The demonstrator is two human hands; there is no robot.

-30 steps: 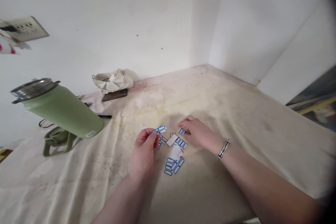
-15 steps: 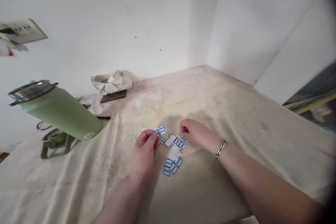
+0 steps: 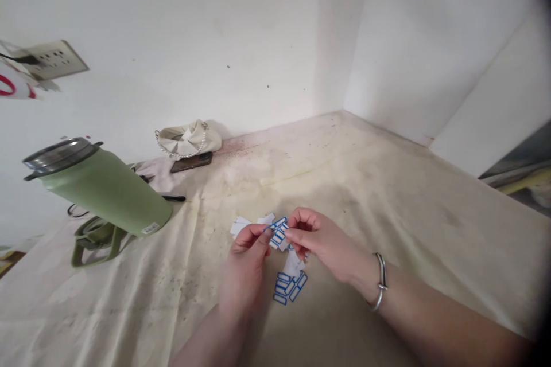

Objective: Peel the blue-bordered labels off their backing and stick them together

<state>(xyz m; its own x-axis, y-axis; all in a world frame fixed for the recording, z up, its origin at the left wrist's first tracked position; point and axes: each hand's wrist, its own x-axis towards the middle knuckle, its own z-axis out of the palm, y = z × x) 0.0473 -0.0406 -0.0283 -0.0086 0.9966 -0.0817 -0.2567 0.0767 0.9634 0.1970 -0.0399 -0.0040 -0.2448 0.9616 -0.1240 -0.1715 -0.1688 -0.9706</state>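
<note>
My left hand [image 3: 245, 266] pinches a small piece with blue-bordered white labels [image 3: 278, 236] between thumb and fingers. From the other side, my right hand [image 3: 325, 241], wearing a silver bracelet [image 3: 381, 282], has thumb and forefinger closed at the right edge of the same labels. Whether it grips that piece or a separate one is hard to make out. Below the hands, more blue-bordered labels [image 3: 290, 287] lie on the cloth beside a plain white slip [image 3: 294, 264]. Several blank white slips [image 3: 239, 225] rest beyond my left hand.
A pale creased cloth [image 3: 206, 298] covers the table. On the left stand a green tumbler [image 3: 112, 189] and its green handled lid [image 3: 97, 238], with a black pen [image 3: 174, 199] nearby. A phone [image 3: 191, 162] and a cream pouch [image 3: 189, 139] lie near the wall.
My right hand has moved left from the label pile to meet my left hand at the held labels. The view has shifted slightly.
</note>
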